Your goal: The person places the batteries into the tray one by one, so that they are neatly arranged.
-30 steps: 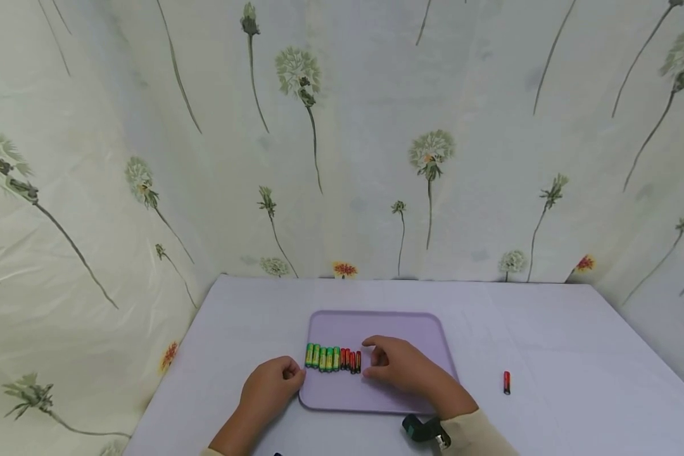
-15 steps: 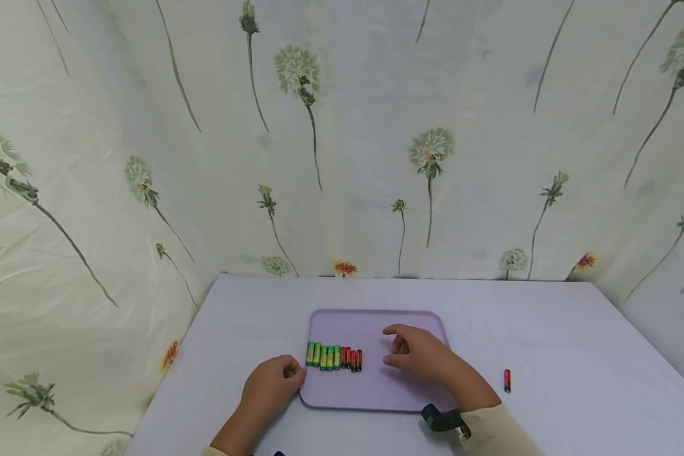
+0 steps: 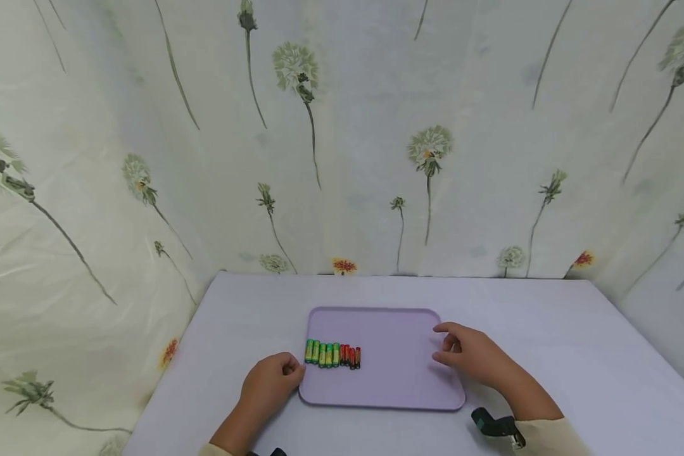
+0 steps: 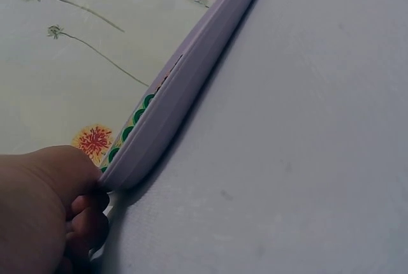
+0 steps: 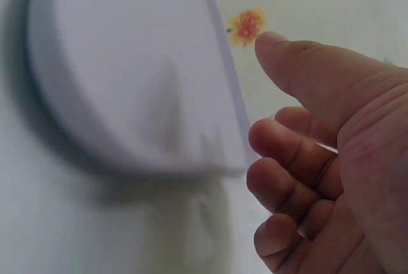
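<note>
A row of batteries lies side by side on a light purple tray, near its left edge. Several are green and yellow batteries; to their right are slimmer red and black batteries. My left hand pinches the left rim of the tray, its other fingers curled, as the left wrist view shows at the tray's corner. Over the tray's right edge hovers my right hand, thumb and index finger apart, nothing between them. In the right wrist view this hand has loosely bent fingers beside the blurred tray.
The tray sits on a table with a pale cloth. A flower-patterned sheet hangs behind and on both sides. A dark wrist device is at my right cuff. My right forearm covers the table to the tray's right.
My right hand has moved right, from beside the red batteries to the tray's right edge. The single red battery on the table is now hidden behind the right forearm. My left hand stays put.
</note>
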Demonstrator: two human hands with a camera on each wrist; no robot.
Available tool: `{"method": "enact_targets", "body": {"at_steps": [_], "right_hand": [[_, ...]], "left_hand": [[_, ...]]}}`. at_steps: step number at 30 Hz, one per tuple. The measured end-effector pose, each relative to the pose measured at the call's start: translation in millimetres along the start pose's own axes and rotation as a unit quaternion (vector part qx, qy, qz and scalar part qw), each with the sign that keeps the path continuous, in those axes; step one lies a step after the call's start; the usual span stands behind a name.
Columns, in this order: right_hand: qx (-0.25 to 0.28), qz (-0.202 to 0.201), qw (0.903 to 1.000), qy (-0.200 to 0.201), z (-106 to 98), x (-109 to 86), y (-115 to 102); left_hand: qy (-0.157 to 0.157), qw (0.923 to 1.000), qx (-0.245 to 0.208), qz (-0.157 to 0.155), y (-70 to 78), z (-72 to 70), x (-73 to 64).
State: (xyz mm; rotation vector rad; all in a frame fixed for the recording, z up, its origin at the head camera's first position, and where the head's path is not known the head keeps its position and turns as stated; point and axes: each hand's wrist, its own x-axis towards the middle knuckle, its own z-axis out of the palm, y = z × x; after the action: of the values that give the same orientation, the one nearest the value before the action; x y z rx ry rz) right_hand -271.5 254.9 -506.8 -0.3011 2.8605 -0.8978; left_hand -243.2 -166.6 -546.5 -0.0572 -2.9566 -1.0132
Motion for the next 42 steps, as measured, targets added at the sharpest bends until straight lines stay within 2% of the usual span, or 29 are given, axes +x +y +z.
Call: {"method": "enact_targets", "body": {"at_steps": [10, 17, 22, 27, 37, 42], "right_hand": [[-0.046, 0.029, 0.9984, 0.017, -26, -29.2, 37], [-0.06, 0.081, 0.9948, 0.008, -37, -45.8, 64], [-0.06, 0.098, 0.9933, -0.004, -39, -56.7, 79], [-0.046, 0.109, 0.9929, -0.015, -37, -60.9, 84], [-0.046, 0.068, 0.9965, 0.011, -32, -70.2, 83], [-0.047, 0.078, 0.9958, 0.009, -32, -69.2, 84]], "left_hand": [[-0.003, 1.0, -0.007, -0.004, -0.7, 3.1, 0.3], [-0.001, 1.0, -0.001, -0.005, -0.6, 2.8, 0.2], [-0.003, 1.0, -0.002, -0.004, -1.3, 2.4, -0.1], [0.001, 1.0, 0.001, -0.005, -2.1, 1.7, -0.6], [-0.004, 1.0, 0.001, -0.006, -1.4, 2.5, -0.7], [-0.001, 1.0, 0.005, -0.001, -1.6, 2.0, 0.9]]}}
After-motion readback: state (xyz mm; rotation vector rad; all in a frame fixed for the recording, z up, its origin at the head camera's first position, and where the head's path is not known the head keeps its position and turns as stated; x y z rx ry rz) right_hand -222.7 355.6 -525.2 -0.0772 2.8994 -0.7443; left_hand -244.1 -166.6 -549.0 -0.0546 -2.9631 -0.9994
